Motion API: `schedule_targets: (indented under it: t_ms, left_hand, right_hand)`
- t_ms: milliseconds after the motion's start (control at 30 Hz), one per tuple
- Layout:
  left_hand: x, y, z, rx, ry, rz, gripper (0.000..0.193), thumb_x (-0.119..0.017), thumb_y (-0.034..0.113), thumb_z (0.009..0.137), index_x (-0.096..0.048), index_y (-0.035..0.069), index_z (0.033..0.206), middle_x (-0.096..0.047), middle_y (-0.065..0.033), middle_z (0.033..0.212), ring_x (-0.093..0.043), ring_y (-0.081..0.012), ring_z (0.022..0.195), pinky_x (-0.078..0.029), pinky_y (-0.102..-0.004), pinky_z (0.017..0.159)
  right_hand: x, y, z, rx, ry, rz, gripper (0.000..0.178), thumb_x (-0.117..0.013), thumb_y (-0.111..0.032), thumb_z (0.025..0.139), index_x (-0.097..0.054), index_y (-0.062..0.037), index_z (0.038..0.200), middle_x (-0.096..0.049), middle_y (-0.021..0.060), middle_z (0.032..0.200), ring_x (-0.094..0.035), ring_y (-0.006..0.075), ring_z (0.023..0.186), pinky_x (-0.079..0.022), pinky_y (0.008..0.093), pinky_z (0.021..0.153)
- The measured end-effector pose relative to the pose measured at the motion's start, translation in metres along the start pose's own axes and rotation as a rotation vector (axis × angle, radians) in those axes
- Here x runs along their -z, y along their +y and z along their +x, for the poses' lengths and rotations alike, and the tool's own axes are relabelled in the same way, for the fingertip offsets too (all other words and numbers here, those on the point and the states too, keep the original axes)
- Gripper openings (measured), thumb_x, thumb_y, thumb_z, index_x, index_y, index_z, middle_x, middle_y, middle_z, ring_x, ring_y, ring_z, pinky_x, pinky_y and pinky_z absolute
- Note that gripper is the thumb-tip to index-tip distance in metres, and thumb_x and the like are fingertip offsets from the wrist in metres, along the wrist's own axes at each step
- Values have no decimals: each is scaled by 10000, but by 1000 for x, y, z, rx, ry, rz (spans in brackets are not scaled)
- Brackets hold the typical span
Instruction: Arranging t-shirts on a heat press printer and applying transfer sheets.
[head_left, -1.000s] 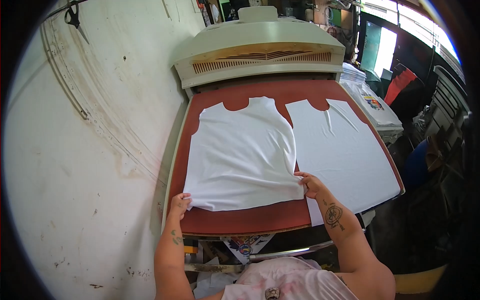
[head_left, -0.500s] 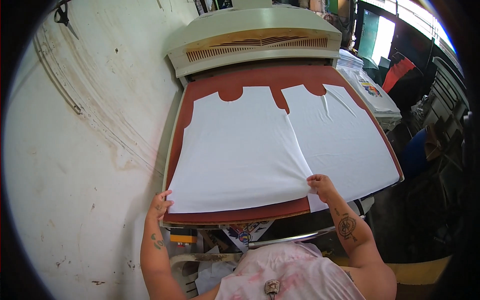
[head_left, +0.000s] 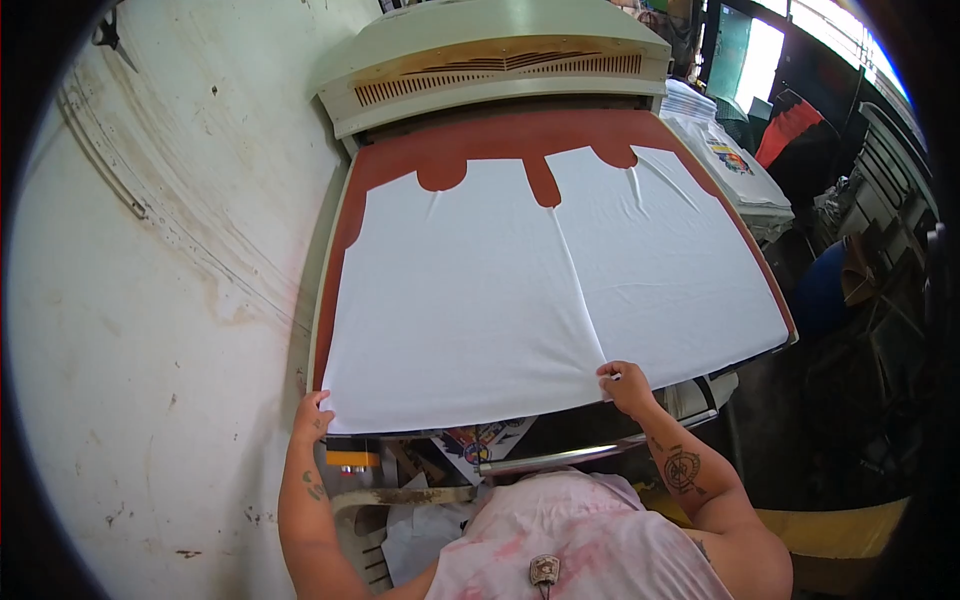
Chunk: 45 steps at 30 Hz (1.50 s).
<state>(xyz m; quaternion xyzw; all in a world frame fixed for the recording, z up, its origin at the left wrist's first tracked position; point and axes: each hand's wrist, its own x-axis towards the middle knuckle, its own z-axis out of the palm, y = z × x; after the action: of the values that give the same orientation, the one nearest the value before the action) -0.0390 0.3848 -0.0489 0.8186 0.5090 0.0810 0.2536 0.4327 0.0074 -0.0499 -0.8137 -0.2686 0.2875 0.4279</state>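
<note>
Item: white cut fabric panel, left (head_left: 460, 310), sleeveless garment shape with scooped neck at 12 o'clock; lies flat on the rust-red press bed (head_left: 480, 150), its hem at the bed's 6 o'clock edge

Hold: left hand (head_left: 312, 415) at the panel's 7 o'clock corner, fingers closed on the hem; right hand (head_left: 628, 385) at the 5 o'clock corner, fingers pinched on the hem where it meets the neighbouring panel. Judged: a grip at both corners keeps the cloth taut and smooth

Adjacent: second white panel (head_left: 670, 270) at 3 o'clock, same cut, its inner edge touching or slightly under the first, cannot tell which; light creases near its neck

Surface: press bed nearly covered by the two panels; cream machine housing (head_left: 490, 55) with vent slats at 12 o'clock; metal bar (head_left: 590, 452) below the bed's front edge

Room: stained whitish wall (head_left: 150, 300) at 9 o'clock; stack of printed white garments (head_left: 730, 170) at 2 o'clock; red cloth (head_left: 785, 130) and bright window (head_left: 770, 50) beyond; cluttered dark area at 3 o'clock; wearer's pink-stained white shirt (head_left: 570, 545) at 6 o'clock
</note>
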Motion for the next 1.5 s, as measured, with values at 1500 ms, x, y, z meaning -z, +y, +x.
schedule_targets:
  t_ms: [1500]
  left_hand:
    - [-324,126,-447,515,-156,-336,395,-591,186,832,-520,37,1191,-550,-192,1129,-557,-338,983,-448,-412,856]
  right_hand:
    - [-294,262,-45,174,-64,91,368,-672,-214,761,-584,-24,1064,-638,141,962,-611,294,803,-518,375,712]
